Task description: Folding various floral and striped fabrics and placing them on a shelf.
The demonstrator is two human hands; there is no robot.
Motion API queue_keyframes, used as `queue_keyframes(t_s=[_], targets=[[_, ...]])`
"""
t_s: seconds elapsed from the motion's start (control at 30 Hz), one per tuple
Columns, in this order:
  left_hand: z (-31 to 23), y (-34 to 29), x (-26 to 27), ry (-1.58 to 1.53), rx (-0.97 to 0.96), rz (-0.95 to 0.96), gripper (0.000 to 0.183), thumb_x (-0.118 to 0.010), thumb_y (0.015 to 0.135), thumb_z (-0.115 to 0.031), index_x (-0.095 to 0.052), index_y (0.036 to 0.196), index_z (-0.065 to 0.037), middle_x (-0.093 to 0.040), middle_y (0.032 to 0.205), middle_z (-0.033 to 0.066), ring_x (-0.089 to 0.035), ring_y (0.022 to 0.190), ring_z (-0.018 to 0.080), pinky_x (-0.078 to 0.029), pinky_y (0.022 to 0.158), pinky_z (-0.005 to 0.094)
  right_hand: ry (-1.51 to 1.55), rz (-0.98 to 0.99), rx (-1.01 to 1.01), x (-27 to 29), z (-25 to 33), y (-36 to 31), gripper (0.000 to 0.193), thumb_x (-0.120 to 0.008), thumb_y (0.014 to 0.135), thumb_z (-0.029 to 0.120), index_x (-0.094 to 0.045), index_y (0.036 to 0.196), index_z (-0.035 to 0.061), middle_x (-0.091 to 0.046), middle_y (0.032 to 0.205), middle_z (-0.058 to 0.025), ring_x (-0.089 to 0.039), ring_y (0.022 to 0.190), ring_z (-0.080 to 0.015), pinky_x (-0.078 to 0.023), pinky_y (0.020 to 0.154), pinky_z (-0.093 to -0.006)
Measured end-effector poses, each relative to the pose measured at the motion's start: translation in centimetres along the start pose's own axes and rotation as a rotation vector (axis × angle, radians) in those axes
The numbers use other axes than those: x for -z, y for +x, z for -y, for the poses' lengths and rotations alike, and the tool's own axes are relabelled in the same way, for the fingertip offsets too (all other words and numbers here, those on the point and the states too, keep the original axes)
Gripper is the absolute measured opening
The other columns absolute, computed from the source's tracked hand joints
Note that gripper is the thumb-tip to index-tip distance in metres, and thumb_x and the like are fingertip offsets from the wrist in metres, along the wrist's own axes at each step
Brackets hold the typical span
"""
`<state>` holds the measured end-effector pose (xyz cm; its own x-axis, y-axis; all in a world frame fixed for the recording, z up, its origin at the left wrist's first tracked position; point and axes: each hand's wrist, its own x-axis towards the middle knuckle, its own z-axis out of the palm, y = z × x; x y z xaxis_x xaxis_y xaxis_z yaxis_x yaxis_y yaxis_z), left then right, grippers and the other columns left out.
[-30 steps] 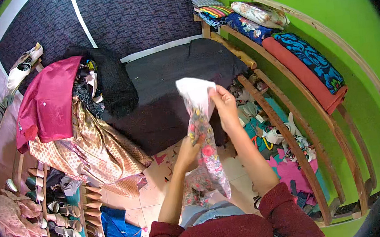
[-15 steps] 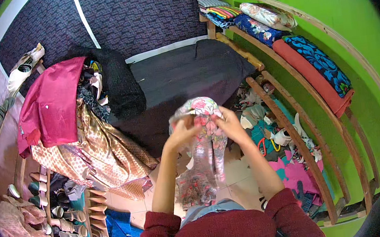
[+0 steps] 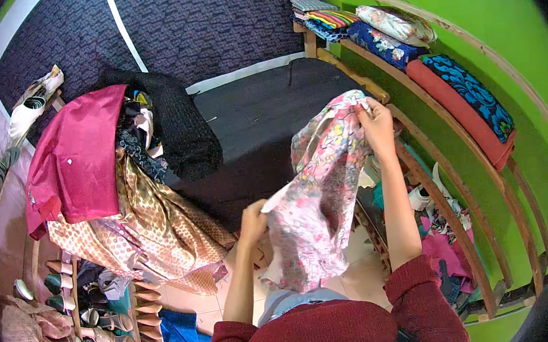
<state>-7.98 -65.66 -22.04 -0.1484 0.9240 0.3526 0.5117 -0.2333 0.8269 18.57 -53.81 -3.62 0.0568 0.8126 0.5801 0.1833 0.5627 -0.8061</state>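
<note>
A floral cloth (image 3: 317, 200) in white, pink and yellow hangs stretched on a slant in front of my body; whether it is a garment or a scarf I cannot tell. Its upper far end is pinched in my right hand (image 3: 377, 123), raised at the right near the dark bed. My left hand (image 3: 253, 223), lower and to the left, is closed on the cloth's left edge. Between the hands the fabric sags in folds, and its lower part falls close to my waist.
A dark-covered bed (image 3: 255, 116) lies ahead. At left, a magenta cloth (image 3: 79, 158) and gold patterned fabric (image 3: 145, 211) drape over a heap, above racks of shoes (image 3: 113, 321). Along the green wall, wooden rails (image 3: 436, 97) carry folded textiles (image 3: 458, 111). A blue cloth (image 3: 182, 341) lies low at left.
My hands have moved apart, the right one up and to the right, the left one slightly down. The bunched floral cloth is now spread out between them.
</note>
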Motion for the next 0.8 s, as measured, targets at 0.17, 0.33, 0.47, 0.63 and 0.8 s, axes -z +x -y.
queue_keyframes(t_s=[0.17, 0.33, 0.47, 0.63, 0.8], targets=[[-3.1, 4.5, 6.1, -0.385, -0.004, -0.177, 0.017, -0.047, 0.086, -0.009, -0.060, 0.084, 0.001, -0.055, 0.068, -0.0044, -0.048, 0.064, 0.0035, -0.038, 0.054, 0.0214, -0.190, 0.095, -0.054, 3.2, -4.6, 1.0, 0.020, -0.066, 0.077, 0.017, -0.062, 0.080, -0.0028, -0.055, 0.058, -0.0007, -0.043, 0.053, -0.0046, -0.034, 0.048, -0.0251], [-7.5, 7.5, 10.3, -0.283, 0.104, 0.252, 0.027, -0.066, 0.079, -0.027, -0.061, 0.087, -0.001, -0.057, 0.072, -0.0028, -0.048, 0.062, 0.0032, -0.038, 0.052, 0.0214, -0.175, 0.339, -0.260, 5.7, -6.4, 0.0, 0.021, -0.066, 0.078, 0.018, -0.063, 0.081, -0.0027, -0.055, 0.059, 0.0028, -0.044, 0.052, -0.0030, -0.034, 0.047, -0.0218], [-5.9, 7.7, 11.7, 0.257, -0.038, 0.754, 0.034, -0.070, 0.075, -0.032, -0.064, 0.088, -0.001, -0.061, 0.070, 0.0012, -0.053, 0.063, 0.0091, -0.044, 0.057, 0.0279, 0.016, 0.315, -0.328, 2.8, -4.3, -0.3, 0.021, -0.063, 0.081, 0.017, -0.062, 0.088, -0.0027, -0.060, 0.071, 0.0018, -0.049, 0.059, -0.0036, -0.038, 0.052, -0.0200], [-0.5, 6.0, 10.6, -0.396, 0.317, 0.915, 0.029, -0.060, 0.085, -0.023, -0.056, 0.105, -0.002, -0.056, 0.075, -0.0019, -0.048, 0.064, 0.0067, -0.040, 0.057, 0.0227, 0.513, 0.495, -0.111, -3.1, -2.2, -0.6, 0.086, -0.058, 0.078, 0.004, 0.000, 0.142, 0.0071, -0.017, 0.146, -0.0159, -0.025, 0.132, -0.0217, -0.026, 0.104, -0.0316], [-2.9, 7.8, 8.6, -0.889, 0.329, 0.510, 0.035, -0.062, 0.084, -0.029, -0.057, 0.107, -0.003, -0.062, 0.091, 0.0011, -0.055, 0.072, 0.0080, -0.045, 0.062, 0.0222, -0.069, 0.681, 0.008, -5.3, -5.6, -3.4, 0.043, -0.060, 0.081, 0.013, -0.047, 0.120, 0.0007, -0.041, 0.128, -0.0164, -0.040, 0.118, -0.0234, -0.034, 0.095, -0.0338]])
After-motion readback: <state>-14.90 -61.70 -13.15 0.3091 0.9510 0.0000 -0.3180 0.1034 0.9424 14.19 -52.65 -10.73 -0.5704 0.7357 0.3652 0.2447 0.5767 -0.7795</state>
